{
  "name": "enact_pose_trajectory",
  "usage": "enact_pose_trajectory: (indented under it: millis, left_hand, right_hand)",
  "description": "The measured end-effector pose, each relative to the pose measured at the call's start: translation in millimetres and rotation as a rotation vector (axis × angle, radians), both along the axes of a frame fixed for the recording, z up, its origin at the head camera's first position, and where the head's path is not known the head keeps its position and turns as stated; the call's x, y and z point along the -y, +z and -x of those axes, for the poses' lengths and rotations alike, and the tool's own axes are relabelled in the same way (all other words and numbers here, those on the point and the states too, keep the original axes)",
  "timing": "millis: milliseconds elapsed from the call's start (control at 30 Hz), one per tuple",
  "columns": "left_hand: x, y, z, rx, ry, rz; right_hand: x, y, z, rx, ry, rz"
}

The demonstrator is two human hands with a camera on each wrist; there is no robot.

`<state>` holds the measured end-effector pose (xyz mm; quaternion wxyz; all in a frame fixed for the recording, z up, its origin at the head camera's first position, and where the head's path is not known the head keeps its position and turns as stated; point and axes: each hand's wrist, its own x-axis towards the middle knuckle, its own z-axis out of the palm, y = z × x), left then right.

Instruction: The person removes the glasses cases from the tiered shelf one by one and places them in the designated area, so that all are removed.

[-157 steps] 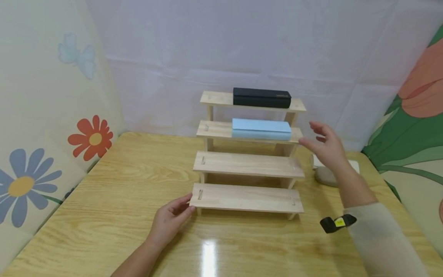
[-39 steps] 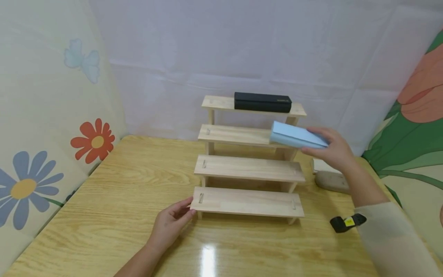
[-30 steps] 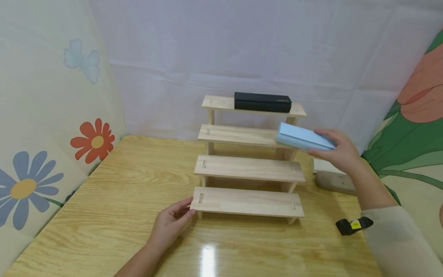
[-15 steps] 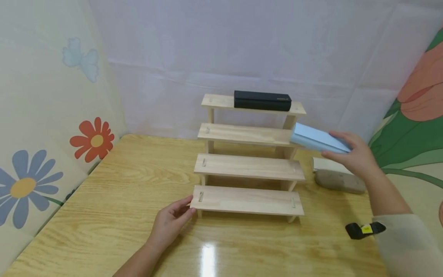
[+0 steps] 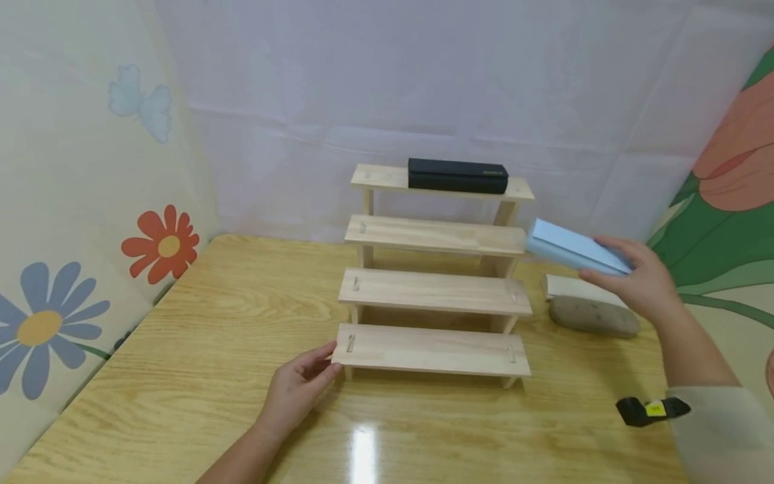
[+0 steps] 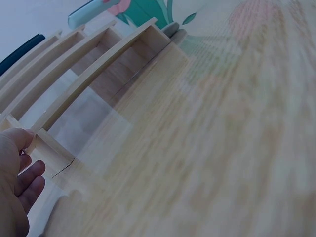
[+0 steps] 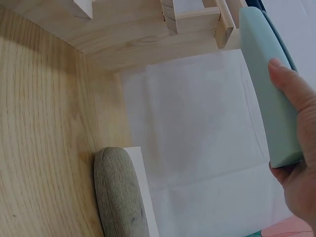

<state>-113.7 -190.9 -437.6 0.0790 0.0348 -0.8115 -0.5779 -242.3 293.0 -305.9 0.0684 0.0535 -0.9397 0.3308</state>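
A stepped wooden display shelf stands on the table, with my left hand pinching the left end of its lowest board between thumb and fingers. In the left wrist view, the left thumb lies at that board's corner. My right hand grips the right end of a light blue glasses case, held in the air just right of the second-highest board. The right wrist view shows the thumb along one face of this case. A black glasses case lies on the top board.
On the table to the right of the shelf lie a grey fabric glasses case and, behind it, a white case. A white cloth hangs behind the table. Flower-printed panels flank both sides.
My right hand has taken the light blue glasses case off the second-highest board and moved it right, past the shelf's end. The left hand has stayed at the lowest board.
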Motion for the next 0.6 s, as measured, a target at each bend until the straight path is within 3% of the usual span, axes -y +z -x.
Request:
enact_pose_trajectory:
  millis: [600]
  left_hand:
    - [1.9,-1.0,0.4,0.032,0.0,0.007]
  right_hand:
    - [-26.0,-14.2,-12.0,0.016,-0.016,-0.032]
